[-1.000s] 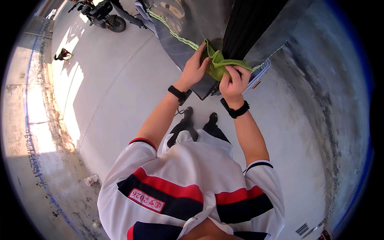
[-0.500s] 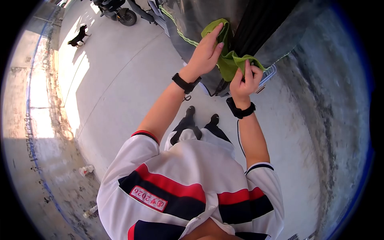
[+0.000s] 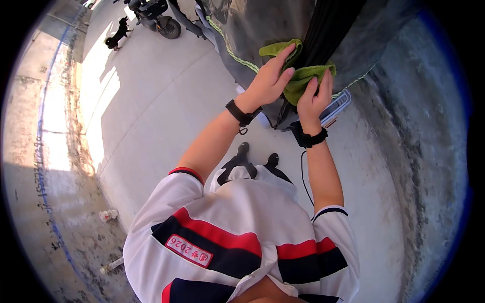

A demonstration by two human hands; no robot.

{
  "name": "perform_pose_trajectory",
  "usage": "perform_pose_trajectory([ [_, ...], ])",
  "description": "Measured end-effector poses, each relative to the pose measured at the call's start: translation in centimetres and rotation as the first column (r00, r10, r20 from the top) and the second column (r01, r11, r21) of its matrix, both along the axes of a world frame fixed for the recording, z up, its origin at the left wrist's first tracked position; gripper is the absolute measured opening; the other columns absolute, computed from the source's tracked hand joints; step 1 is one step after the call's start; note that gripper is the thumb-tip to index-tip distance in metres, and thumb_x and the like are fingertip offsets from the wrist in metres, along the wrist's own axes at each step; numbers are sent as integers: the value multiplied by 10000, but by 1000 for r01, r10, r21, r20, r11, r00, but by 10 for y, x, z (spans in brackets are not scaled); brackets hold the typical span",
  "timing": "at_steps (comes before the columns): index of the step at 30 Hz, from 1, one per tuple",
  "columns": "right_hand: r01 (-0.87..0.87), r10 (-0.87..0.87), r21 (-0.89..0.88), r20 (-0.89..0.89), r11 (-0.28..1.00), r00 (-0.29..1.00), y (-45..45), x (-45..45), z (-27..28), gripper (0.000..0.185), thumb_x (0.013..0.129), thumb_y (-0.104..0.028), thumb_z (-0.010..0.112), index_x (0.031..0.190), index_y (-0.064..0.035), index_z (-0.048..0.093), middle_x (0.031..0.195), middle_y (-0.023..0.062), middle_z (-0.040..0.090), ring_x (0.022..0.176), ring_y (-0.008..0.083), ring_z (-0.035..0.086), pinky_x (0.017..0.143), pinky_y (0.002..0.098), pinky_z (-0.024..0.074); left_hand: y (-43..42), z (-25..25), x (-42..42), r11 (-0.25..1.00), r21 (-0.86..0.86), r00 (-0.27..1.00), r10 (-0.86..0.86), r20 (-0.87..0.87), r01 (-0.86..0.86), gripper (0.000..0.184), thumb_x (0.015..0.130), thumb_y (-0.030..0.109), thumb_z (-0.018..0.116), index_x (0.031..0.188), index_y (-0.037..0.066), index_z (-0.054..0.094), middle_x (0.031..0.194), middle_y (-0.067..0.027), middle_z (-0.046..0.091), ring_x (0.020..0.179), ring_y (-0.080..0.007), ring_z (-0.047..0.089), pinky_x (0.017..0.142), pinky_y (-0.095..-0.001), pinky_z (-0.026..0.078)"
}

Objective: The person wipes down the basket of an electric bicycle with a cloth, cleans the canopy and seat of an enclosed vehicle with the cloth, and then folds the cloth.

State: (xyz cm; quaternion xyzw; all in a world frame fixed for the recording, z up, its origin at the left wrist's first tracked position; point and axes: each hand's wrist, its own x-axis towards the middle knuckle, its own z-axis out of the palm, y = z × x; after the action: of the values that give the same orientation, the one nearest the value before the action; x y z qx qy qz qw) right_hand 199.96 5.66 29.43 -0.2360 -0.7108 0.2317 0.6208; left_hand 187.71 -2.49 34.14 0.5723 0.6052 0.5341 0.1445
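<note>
A crumpled green cloth (image 3: 304, 77) lies against a grey, glossy cover (image 3: 252, 30) with a black folded strip (image 3: 331, 33) running down its middle. My left hand (image 3: 269, 81) rests on the cloth's left part, fingers stretched out and pointing up to the right. At the cloth's lower right, my right hand (image 3: 317, 100) holds its edge between thumb and fingers. Both wrists wear black bands. Pale green trim (image 3: 231, 53) edges the cover on the left, and a metal rack (image 3: 339, 103) sticks out beside my right hand.
A black scooter (image 3: 154, 15) stands at the upper left, with a black dog (image 3: 118, 34) near it. Stained walls rise on the left (image 3: 30, 126) and right (image 3: 429, 126). White pipe ends (image 3: 108, 215) stick out at the lower left. My feet are on the concrete floor (image 3: 151, 126).
Both hands and the cloth have shifted right in view. My left hand has opened flatter on the cloth, whose folds have changed. The dog has moved up and to the right.
</note>
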Motion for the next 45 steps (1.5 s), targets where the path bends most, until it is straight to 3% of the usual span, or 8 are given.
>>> perform_pose_trajectory([
  [2,-39,37,-64,-32,997,999,-1,-3,-9,363,960,-81,528,1266,115,532,1234,270,586,1119,420,576,969,439,451,-1,-8,6,999,-14,998,-47,45,48,550,971,128,526,1471,-3,339,1290,-272,565,1187,-406,560,1012,-389,426],
  [5,-67,67,-74,7,995,998,1,0,-16,377,952,-87,539,1268,118,527,1231,264,589,1114,425,575,965,444,453,3,-30,11,997,57,995,-56,85,52,536,971,118,521,1464,-4,348,1295,-275,562,1196,-407,557,1013,-384,423],
  [11,-80,82,-75,29,994,996,-1,6,-26,313,904,-67,609,1183,75,599,1143,212,617,1019,378,591,907,435,469,-6,-43,11,1000,-9,997,-21,79,22,504,971,105,514,1441,-12,376,1306,-272,557,1178,-393,570,1001,-372,433],
  [14,48,-49,27,36,998,998,-5,8,-25,264,857,-31,656,1109,44,633,1061,172,617,930,332,584,832,400,482,-14,-41,8,990,-137,990,-9,138,28,481,969,105,516,1425,-2,405,1295,-264,565,1153,-398,577,991,-377,440],
  [23,-57,56,-16,-70,998,996,-29,15,-26,235,796,52,630,1026,8,609,972,148,603,853,304,582,761,364,486,-7,-59,-21,992,36,985,126,-117,-122,503,950,97,548,1430,28,415,1225,-238,579,1128,-399,561,964,-404,444],
  [28,-144,143,-37,-14,989,990,-44,1,-33,252,806,58,616,1054,15,608,976,161,601,884,341,595,789,395,500,6,-62,-50,979,59,967,203,-156,-196,571,947,104,558,1468,19,340,1246,-259,559,1147,-423,542,996,-407,426],
  [37,63,-50,-69,184,996,982,-36,-75,-37,365,894,3,572,1254,59,566,1058,180,556,952,340,571,826,392,483,-17,-57,-118,994,-54,993,90,-74,-94,595,961,124,536,1488,0,291,1431,-275,452,1310,-410,458,1065,-393,396],
  [45,152,-127,-121,194,981,973,-21,-154,-54,386,938,-36,558,1309,61,523,1046,186,550,913,348,579,787,404,481,-56,-58,-191,990,-50,991,130,22,-129,588,959,127,537,1489,23,306,1356,-281,518,1236,-422,519,1011,-405,432],
])
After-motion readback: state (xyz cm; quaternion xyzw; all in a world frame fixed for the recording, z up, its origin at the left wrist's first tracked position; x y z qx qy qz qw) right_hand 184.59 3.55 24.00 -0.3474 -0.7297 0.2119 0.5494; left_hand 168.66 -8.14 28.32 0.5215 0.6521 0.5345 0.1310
